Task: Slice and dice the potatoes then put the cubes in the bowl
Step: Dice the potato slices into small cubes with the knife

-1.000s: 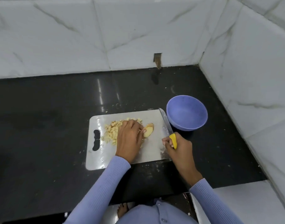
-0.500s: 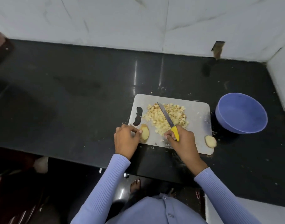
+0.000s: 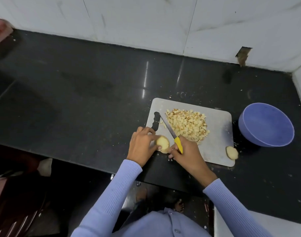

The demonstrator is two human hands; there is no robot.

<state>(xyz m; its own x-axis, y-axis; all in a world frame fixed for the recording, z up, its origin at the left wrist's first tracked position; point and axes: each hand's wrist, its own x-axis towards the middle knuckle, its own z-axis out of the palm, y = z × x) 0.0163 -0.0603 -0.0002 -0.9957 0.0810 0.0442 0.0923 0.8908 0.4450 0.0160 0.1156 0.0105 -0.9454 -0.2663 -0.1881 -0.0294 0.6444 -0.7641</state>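
The left hand point(image 3: 143, 144) pinches a peeled potato piece point(image 3: 163, 144) between thumb and fingers at the near left corner of the cutting board point(image 3: 218, 134). To slice it well, I think this piece should lie with its flat cut face down on the board, so it does not roll, and the fingertips should curl back from the blade. Just to the right, the grip of the right hand point(image 3: 187, 152) is closed around the yellow handle of the knife point(image 3: 172, 133). The blade points away from the person and to the left, over the board, with its tip near the handle hole. It should come down straight, in even slices, close beside the left fingers but not touching them.

The potato piece looks pale yellow, smooth and rounded, with a moist cut face. Further right, a pile of cubes point(image 3: 187, 124) lies in the middle of the board; some have brown edges. A second potato piece point(image 3: 232, 152) sits at the near right corner of the board. The blue bowl point(image 3: 266, 124) stands on the dark worktop point(image 3: 78, 93) just beside the board and seems to have no cubes in it.
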